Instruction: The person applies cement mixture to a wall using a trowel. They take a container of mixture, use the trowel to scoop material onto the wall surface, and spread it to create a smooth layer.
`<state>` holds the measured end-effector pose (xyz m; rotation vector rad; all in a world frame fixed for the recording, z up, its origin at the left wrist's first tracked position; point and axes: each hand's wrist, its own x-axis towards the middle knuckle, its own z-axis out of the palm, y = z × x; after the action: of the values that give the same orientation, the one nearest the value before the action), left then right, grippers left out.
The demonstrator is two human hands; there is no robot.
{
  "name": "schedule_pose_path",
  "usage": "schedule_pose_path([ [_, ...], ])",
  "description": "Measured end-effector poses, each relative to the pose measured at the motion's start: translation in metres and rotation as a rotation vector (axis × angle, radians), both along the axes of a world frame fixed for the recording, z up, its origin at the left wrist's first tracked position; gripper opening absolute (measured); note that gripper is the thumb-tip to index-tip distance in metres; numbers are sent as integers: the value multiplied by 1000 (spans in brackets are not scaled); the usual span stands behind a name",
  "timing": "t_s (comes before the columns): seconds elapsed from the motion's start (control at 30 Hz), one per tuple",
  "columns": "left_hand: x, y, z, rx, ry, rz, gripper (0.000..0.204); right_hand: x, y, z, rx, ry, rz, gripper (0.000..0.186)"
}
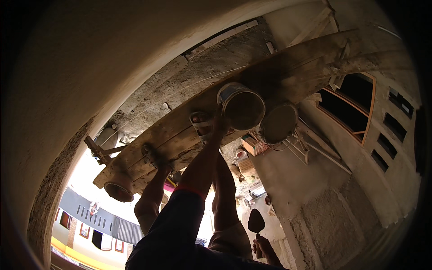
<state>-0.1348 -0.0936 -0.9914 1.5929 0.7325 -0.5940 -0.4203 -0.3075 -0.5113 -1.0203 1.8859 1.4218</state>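
My left arm, in a dark blue sleeve with a red hem, reaches across the wooden scaffold planks [171, 139]. At its end my left hand [220, 122] is closed on the near-left rim of a pale bucket [243, 110], tilted so its round mouth faces me; its inside is in shadow. My right hand [263, 247] is low at the right, fingers wrapped around the handle of a pointing trowel [256, 220]. The trowel's dark blade points up and away from the bucket.
My sandalled feet [202, 127] stand on the planks. A second bucket [279, 124] is right of the first; another [119, 191] sits at the planks' left end. A plastered wall [103, 49] curves along the left. Far below lie a crate [254, 145] and poles [321, 155].
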Motion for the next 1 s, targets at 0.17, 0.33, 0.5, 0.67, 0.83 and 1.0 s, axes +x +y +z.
schedule_pose_path([
  [0.17, 18, 28, 63, -443, 231, 364, 72, 24, -8, -17, 19, -75, 47, 15],
  [0.33, -20, 64, 119, -395, 122, 413, 67, 70, -13, -46, 110, -304, 281, 15],
  [0.5, -30, 111, 184, -272, 117, 397, 55, 161, -1, -72, 115, -409, 566, 13],
  [0.67, -74, 151, 187, -63, 67, 586, 49, 228, -1, -121, 223, -516, 746, 14],
  [0.83, -94, 195, 216, -16, -7, 835, 47, 295, 36, -131, 313, -593, 915, 15],
  [1.0, -127, 219, 228, 24, -79, 1148, 45, 352, 80, -109, 405, -636, 1105, 16],
])
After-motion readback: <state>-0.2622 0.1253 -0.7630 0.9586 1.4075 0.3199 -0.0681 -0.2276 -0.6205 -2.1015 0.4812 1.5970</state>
